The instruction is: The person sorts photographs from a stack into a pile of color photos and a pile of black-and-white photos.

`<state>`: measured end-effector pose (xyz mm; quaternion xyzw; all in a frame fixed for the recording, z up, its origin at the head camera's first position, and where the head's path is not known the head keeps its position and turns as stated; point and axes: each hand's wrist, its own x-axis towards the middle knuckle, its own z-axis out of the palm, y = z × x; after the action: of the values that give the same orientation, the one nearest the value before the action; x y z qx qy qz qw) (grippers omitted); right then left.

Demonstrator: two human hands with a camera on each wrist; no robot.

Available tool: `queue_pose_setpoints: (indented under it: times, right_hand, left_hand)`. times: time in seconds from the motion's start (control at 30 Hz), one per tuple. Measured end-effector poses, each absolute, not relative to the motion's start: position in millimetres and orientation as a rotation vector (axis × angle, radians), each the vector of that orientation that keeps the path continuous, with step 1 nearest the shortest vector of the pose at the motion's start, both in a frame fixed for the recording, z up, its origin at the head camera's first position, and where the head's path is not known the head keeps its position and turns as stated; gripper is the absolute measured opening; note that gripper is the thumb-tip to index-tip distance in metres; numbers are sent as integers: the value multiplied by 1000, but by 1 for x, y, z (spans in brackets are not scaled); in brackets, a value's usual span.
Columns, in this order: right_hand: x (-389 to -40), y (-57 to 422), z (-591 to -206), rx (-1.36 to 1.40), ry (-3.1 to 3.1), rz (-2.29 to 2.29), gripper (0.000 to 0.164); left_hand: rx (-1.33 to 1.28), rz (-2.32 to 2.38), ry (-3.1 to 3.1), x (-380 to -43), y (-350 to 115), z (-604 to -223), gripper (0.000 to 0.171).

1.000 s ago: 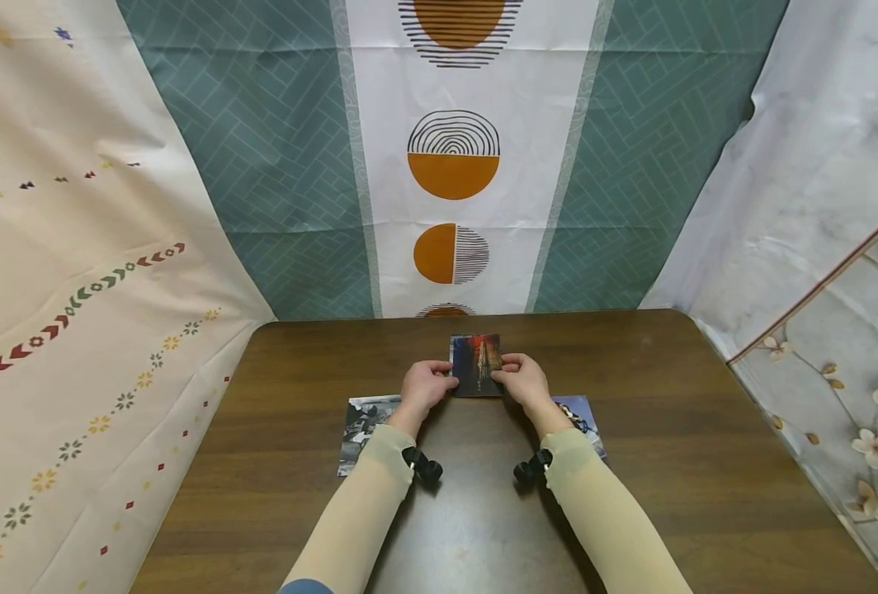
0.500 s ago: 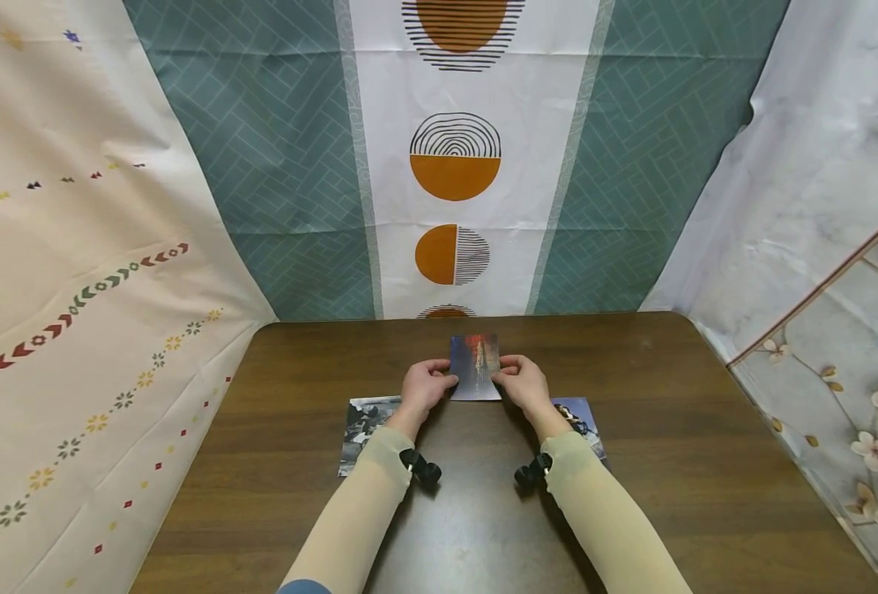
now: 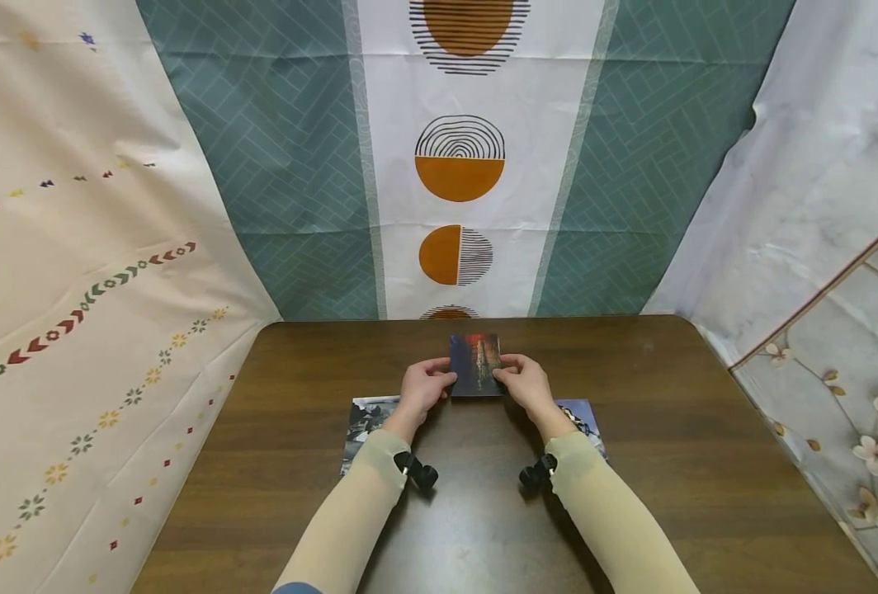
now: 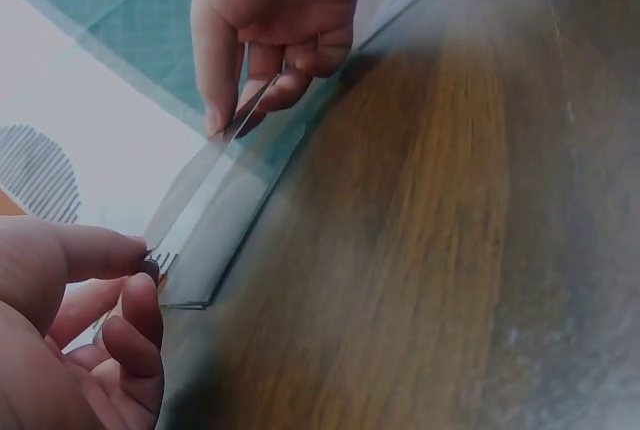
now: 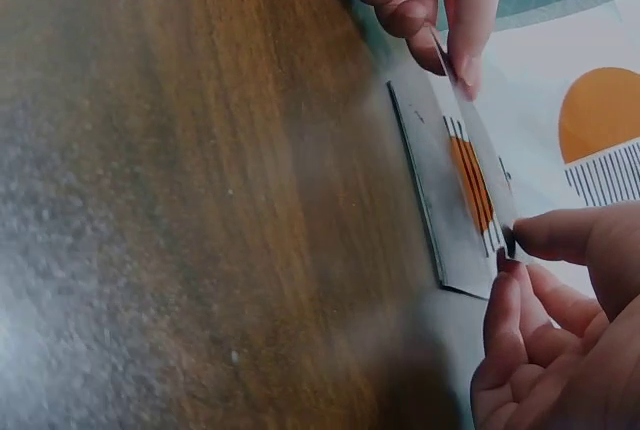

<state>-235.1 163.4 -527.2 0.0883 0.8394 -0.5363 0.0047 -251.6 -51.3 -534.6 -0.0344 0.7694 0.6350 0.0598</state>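
Between my two hands is a small glossy photo (image 3: pixel 474 367), showing a dark scene with a red sky and a lit tower. My left hand (image 3: pixel 422 386) pinches its left edge between thumb and fingers. On the opposite edge, my right hand (image 3: pixel 526 384) pinches it the same way. Both wrist views show the held photo (image 4: pixel 205 185) nearly edge-on, tilted over a flat glossy sheet (image 5: pixel 425 190) with a dark edge that lies on the table and mirrors the wall cloth.
A black-and-white photo (image 3: pixel 365 425) lies by the left forearm, partly covered by it. Beside the right forearm lies a bluish photo (image 3: pixel 582 419), also partly covered. The brown wooden table (image 3: pixel 261 462) ends at a patterned wall cloth (image 3: pixel 305 165) behind the hands.
The photo's surface turned paler with sheen half a second ago and is dark again now, its tilt shifting slightly. Both hands keep their hold at nearly the same place.
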Motion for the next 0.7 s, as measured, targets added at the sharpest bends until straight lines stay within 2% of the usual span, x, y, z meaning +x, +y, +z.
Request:
queue_pose_setpoints:
  times: [0.7]
  right_hand:
    - [-213, 186, -510, 143, 2603, -1615, 48]
  left_hand:
    - [16, 1937, 2228, -230, -51, -526, 45]
